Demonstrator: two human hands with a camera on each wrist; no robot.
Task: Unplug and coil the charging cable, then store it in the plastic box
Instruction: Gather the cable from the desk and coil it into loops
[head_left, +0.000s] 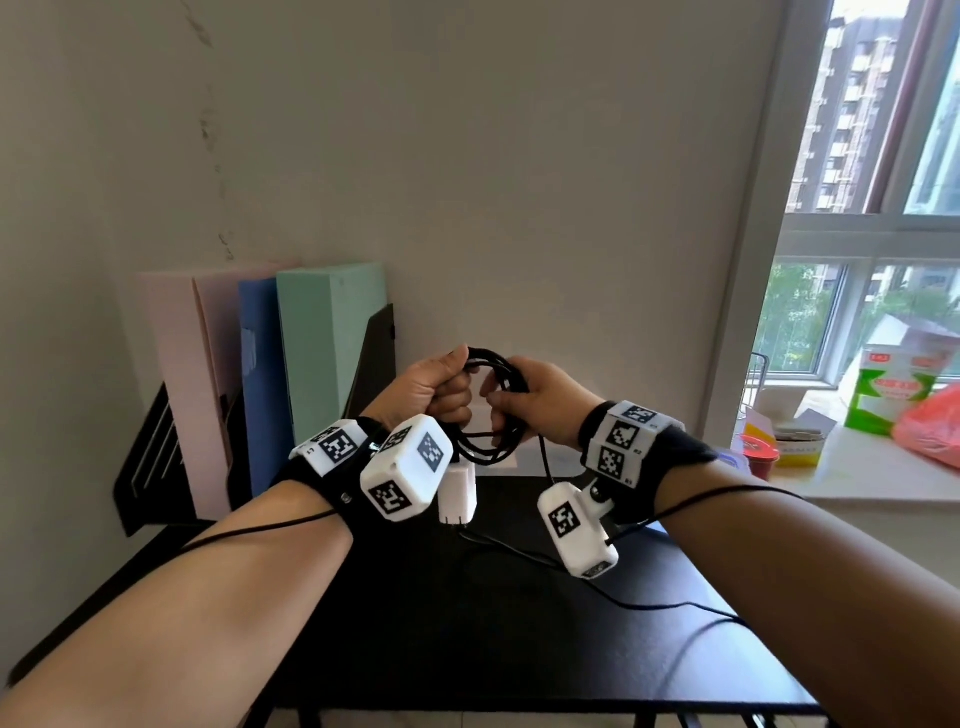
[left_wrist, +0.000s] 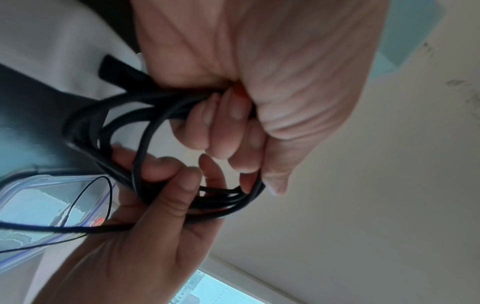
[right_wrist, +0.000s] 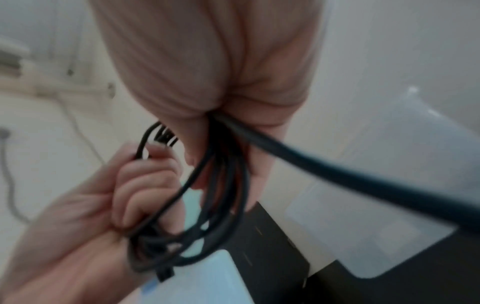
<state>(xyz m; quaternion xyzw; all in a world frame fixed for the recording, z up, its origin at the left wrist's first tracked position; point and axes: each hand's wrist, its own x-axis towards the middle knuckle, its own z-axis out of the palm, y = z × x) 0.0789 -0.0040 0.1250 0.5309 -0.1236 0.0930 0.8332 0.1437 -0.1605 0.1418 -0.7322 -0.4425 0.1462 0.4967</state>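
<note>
Above the black desk (head_left: 467, 649), both hands hold a black charging cable (head_left: 497, 359) wound into a coil of several loops. My left hand (head_left: 441, 387) grips the left side of the coil (left_wrist: 155, 115) with curled fingers. My right hand (head_left: 535, 400) pinches the right side, where the loops (right_wrist: 221, 205) run through its fingers. A white adapter (head_left: 457, 491) hangs from the cable below my left hand. The clear plastic box (head_left: 563, 462) sits on the desk behind and below the hands, and its blue-edged rim (left_wrist: 52, 181) shows in the left wrist view.
Pink, blue and green folders (head_left: 322, 353) stand in a black holder at the back left against the wall. The windowsill on the right carries a green-white carton (head_left: 888, 395), a red bag (head_left: 930, 431) and small containers. Thin black wires trail over the desk.
</note>
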